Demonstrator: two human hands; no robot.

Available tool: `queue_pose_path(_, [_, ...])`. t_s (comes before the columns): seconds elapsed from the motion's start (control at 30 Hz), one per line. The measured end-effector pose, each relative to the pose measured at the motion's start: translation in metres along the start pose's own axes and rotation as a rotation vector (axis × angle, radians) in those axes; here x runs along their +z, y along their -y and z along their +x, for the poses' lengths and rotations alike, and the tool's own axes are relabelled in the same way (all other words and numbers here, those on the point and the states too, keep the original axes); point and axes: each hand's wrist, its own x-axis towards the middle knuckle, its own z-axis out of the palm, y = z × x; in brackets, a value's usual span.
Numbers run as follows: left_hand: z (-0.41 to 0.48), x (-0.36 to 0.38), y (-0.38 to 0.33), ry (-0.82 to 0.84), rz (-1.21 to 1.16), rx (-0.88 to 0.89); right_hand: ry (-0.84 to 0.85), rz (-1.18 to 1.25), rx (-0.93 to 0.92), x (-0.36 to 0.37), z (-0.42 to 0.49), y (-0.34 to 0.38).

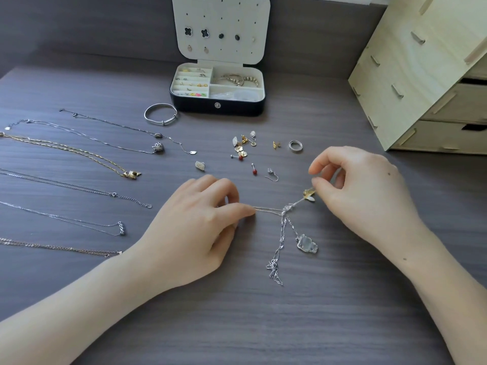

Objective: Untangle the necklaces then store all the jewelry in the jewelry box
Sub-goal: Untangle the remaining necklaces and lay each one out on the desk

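Two thin chains meet in a knot on the grey table. My left hand pinches one chain end and holds it taut toward the knot. My right hand pinches the other end beside a small gold pendant. A silver chain hangs down from the knot, with a clear glassy pendant lying by it. Several untangled necklaces lie in rows at the left. The open jewelry box stands at the back centre, with earrings pinned in its lid.
A silver bangle lies left of the box. Several loose earrings and a silver ring are scattered between the box and my hands. A pale wooden drawer unit stands at the right.
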Motion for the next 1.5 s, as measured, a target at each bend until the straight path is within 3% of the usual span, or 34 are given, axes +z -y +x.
queue_pose_path(0.13, [0.003, -0.001, 0.0, -0.064, 0.06, -0.031, 0.076, -0.011, -0.017, -0.005, 0.002, -0.001])
queue_pose_path(0.23, [0.007, 0.0, -0.006, -0.114, 0.044, -0.038, 0.29, 0.033, -0.026, -0.013, 0.002, 0.0])
queue_pose_path(0.33, [0.013, 0.003, -0.02, -0.104, -0.117, -0.113, 0.459, 0.026, -0.07, -0.014, -0.003, 0.005])
queue_pose_path(0.57, [0.031, 0.017, -0.045, 0.017, -0.195, -0.324, 0.536, -0.148, -0.178, -0.014, -0.009, 0.007])
queue_pose_path(0.87, [0.026, 0.017, -0.049, 0.05, -0.029, -0.175, 0.551, -0.216, -0.211, -0.02, -0.008, -0.002])
queue_pose_path(1.0, [0.023, 0.017, -0.042, 0.075, -0.082, -0.13, 0.526, -0.083, -0.164, -0.021, -0.003, -0.007])
queue_pose_path(1.17, [0.022, 0.006, -0.04, 0.05, -0.544, -0.414, 0.577, 0.171, -0.107, -0.028, 0.002, -0.005])
queue_pose_path(1.27, [0.023, 0.005, -0.039, 0.002, -0.717, -0.475, 0.664, 0.281, -0.081, -0.028, 0.003, -0.004])
queue_pose_path(1.5, [0.026, 0.003, -0.039, -0.034, -0.738, -0.512, 0.767, 0.542, 0.005, -0.029, 0.003, 0.001])
